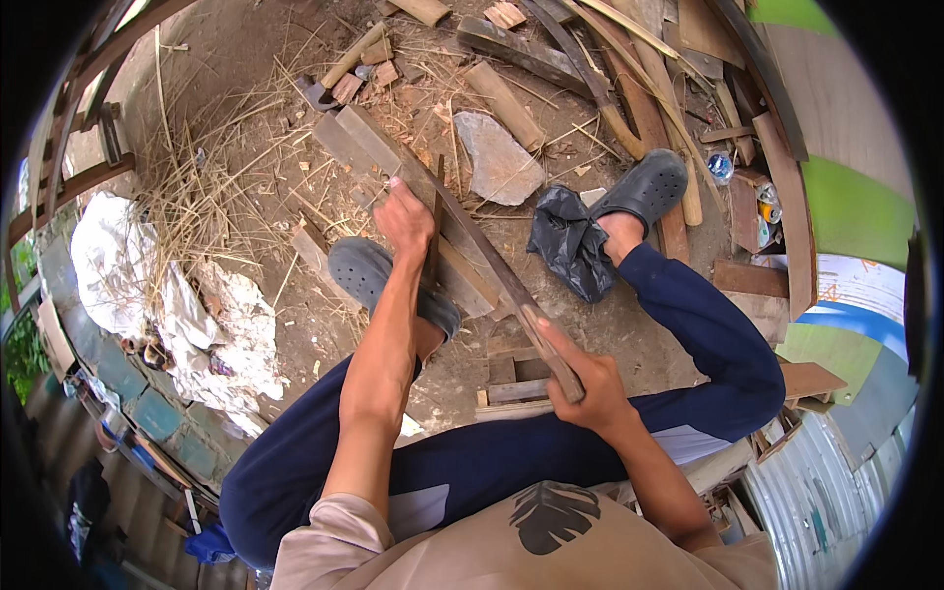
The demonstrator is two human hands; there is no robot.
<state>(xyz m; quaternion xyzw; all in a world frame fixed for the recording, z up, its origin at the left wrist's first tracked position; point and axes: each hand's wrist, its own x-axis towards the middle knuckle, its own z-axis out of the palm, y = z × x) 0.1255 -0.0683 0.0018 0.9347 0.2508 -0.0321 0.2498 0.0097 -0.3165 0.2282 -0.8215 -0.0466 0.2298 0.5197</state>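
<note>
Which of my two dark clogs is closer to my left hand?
The left clog, partly hidden by your left forearm; the right clog is farther off, beside the black plastic bag.

stick (498, 266): brown | bag (571, 241): black | trousers (511, 450): navy | shirt (467, 559): beige, leaf print (554, 517)

The right hand (595, 387) is partly hidden behind the dark stick (489, 253).

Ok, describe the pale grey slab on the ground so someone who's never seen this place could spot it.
On the dirt ground, find the right foot's dark clog. Just left of it is a crumpled black plastic bag; the slab lies up and left of that in the picture. Its broad, angular, pale grey face stands apart from the narrow brown wood pieces nearby.
</note>
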